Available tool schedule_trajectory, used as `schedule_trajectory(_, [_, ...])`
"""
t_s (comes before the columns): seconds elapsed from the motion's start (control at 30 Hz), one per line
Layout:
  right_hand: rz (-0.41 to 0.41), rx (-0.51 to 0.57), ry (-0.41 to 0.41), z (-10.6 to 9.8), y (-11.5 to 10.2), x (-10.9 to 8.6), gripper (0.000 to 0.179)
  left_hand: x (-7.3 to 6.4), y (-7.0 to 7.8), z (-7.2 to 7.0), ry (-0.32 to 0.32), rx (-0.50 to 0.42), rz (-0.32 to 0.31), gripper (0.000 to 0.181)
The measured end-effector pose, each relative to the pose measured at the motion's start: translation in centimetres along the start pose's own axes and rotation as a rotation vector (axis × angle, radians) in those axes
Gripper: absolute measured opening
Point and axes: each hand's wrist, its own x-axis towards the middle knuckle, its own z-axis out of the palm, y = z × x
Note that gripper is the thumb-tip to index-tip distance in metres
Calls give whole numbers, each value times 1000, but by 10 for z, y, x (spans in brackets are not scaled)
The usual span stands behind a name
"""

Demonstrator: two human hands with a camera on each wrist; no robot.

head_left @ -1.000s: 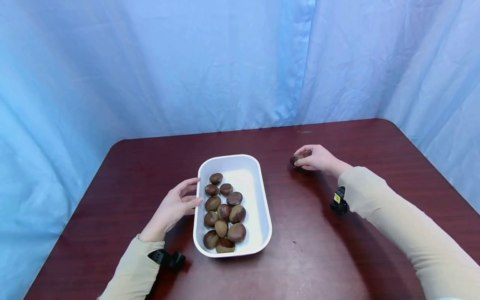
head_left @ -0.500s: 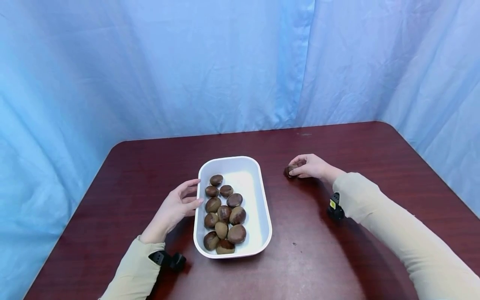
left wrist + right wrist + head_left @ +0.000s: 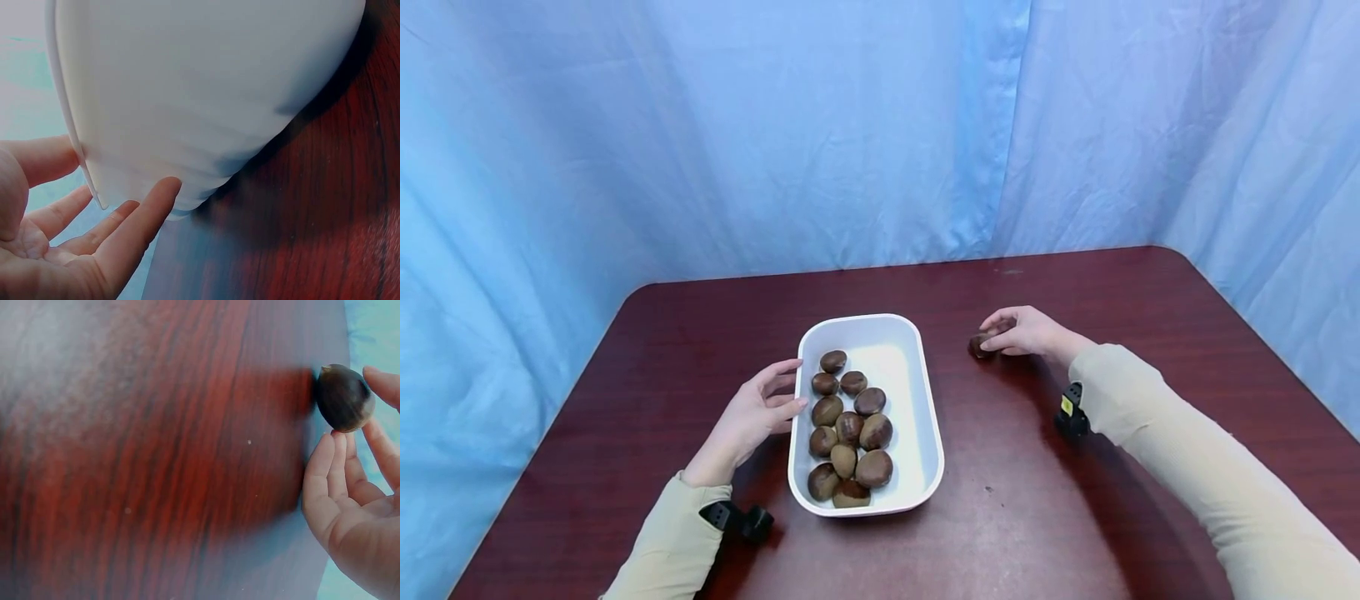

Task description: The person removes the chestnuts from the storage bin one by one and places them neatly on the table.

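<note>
In the head view a white tray [image 3: 912, 417] stands on the table, with several brown chestnuts [image 3: 874, 469] mostly along its left side and near end. My left hand [image 3: 752, 417] rests at the tray's left edge, thumb and index finger over the rim. Other fingers lie beside the outer wall, as the left wrist view shows, where the tray wall [image 3: 206, 75] fills the upper part. Right of the tray, my right hand [image 3: 1026, 332] holds a single chestnut [image 3: 345, 398] between thumb and fingertips, low over the table.
The dark red wooden table [image 3: 1000, 533] reaches back to a light blue curtain [image 3: 850, 133]. A black wrist camera [image 3: 747, 523] sits on the left wrist and another camera [image 3: 1072, 412] on the right. Both sleeves are beige.
My right hand came nearer to the person and slightly left with the chestnut, then stayed almost in place over the last half second. My left hand and the tray have hardly moved.
</note>
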Motion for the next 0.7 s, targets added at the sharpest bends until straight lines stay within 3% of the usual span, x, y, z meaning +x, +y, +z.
schedule_trajectory(0.43, [-8,-21,31,-11,-11,0,46,0,-1,-1,8,-5,-7,57])
schedule_trajectory(0.7, [-64,58,38,-28,-36,-8,48,3,1,0,-3,-11,5,57])
